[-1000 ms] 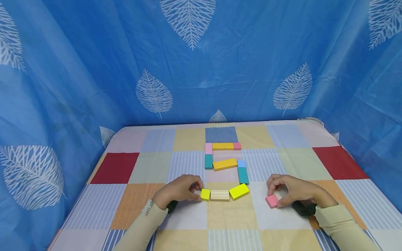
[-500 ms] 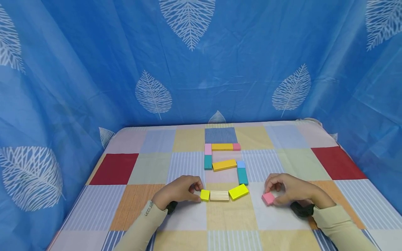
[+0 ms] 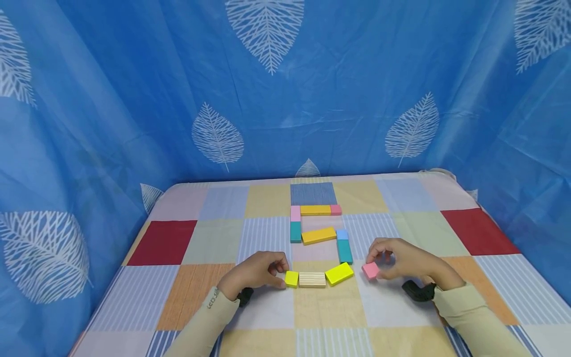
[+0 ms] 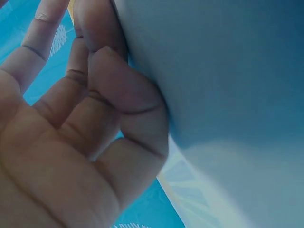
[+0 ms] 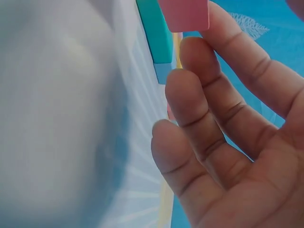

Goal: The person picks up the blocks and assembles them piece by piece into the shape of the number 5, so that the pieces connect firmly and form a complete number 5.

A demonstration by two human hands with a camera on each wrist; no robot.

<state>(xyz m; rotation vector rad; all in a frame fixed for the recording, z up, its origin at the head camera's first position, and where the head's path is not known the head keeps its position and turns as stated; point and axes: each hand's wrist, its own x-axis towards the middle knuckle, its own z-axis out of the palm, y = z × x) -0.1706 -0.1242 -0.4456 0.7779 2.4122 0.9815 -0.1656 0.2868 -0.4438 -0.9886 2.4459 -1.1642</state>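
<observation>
My right hand [image 3: 401, 258] pinches a small pink block [image 3: 370, 271] between thumb and fingers, to the right of the row. In the right wrist view the pink block [image 5: 187, 14] sits at the index fingertip, other fingers loosely bent. My left hand [image 3: 258, 270] has thumb and fingertips at the left end of a small yellow block [image 3: 292, 279], pinching it at its corners; the left wrist view shows curled fingers [image 4: 128, 90] and hides that block. Beside it lie a striped wood-coloured block [image 3: 312, 279] and a slanted yellow block [image 3: 339, 273].
Beyond the row, a teal block [image 3: 345, 252] and a light blue one [image 3: 342, 234] meet an orange block [image 3: 318, 235]. Another teal block [image 3: 296, 232], a pale pink one [image 3: 295, 213], an orange bar [image 3: 315, 210] and a pink end block [image 3: 335, 209] continue on the patchwork cloth [image 3: 250, 307].
My right hand has carried the pink block leftward and away from me, toward the slanted yellow block. My left hand has stayed at the small yellow block.
</observation>
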